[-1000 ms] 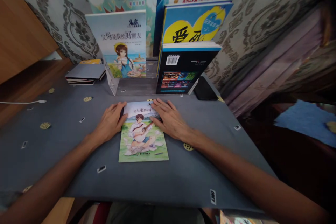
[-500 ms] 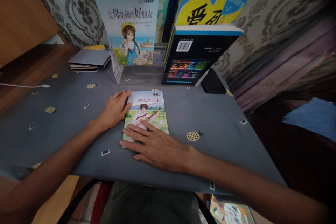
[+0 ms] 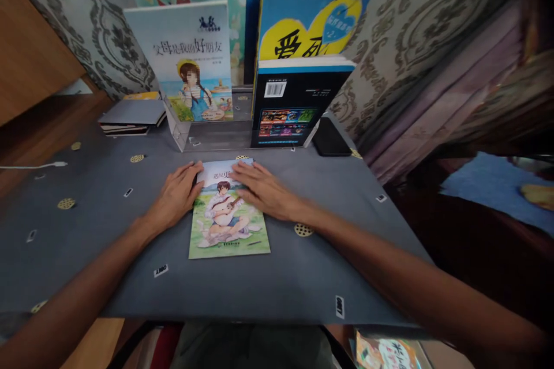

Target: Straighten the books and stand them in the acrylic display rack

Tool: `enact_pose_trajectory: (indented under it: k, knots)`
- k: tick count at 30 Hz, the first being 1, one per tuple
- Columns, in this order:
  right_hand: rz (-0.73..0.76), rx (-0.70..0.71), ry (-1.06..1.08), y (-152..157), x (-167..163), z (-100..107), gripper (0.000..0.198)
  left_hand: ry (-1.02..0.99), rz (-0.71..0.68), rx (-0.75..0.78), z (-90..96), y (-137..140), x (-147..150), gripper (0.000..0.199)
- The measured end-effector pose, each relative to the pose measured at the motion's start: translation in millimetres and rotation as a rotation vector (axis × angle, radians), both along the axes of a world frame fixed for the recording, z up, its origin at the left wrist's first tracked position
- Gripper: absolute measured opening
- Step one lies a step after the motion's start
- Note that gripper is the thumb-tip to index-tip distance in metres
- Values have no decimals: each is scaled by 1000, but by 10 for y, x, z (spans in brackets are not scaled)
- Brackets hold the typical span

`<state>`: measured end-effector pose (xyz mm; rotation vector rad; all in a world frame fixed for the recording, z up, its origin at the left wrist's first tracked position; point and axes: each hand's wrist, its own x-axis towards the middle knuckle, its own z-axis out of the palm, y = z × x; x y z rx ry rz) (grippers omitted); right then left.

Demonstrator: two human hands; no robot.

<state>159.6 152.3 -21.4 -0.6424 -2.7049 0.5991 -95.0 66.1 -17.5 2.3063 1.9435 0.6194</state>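
Both hands flat on a book lying on the grey table.

The left hand rests on its upper left edge, the right hand across its top (fingers spread, gripping nothing); a stand of upright books is just behind.

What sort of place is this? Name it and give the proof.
Probably a reading desk in a home: upright children's books in a clear stand, patterned wallpaper, and a grey cloth-covered table where both hands rest on a paperback.
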Motion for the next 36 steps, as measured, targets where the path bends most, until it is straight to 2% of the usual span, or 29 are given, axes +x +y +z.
enact_pose_trajectory:
  k: [3, 7, 13, 17, 21, 30, 33, 36]
  knots:
    - [-103, 22, -14, 255, -7, -46, 49, 45, -9, 4, 25, -5, 3, 43]
    - [-133, 50, -9, 354, -15, -68, 48, 166, -65, 37, 89, -3, 62, 44]
    - [-140, 79, 35, 338, -40, -83, 46, 188, -363, 31, 124, -84, 479, 43]
    - [-139, 101, 37, 337, -32, -98, 45, 202, -527, 8, 154, -310, 778, 42]
    - [-129, 127, 65, 348, -33, -133, 43, 240, -637, -24, 195, -526, 908, 46]
    - [-166, 134, 135, 316, 0, -101, 38, 297, -609, 105, 167, -583, 972, 37]
    - [-172, 77, 195, 335, 38, -78, 35, 272, -603, 152, 203, -597, 985, 33]
    - [-223, -40, 284, 361, 70, -39, 33, 197, -588, 186, 271, -619, 997, 25]
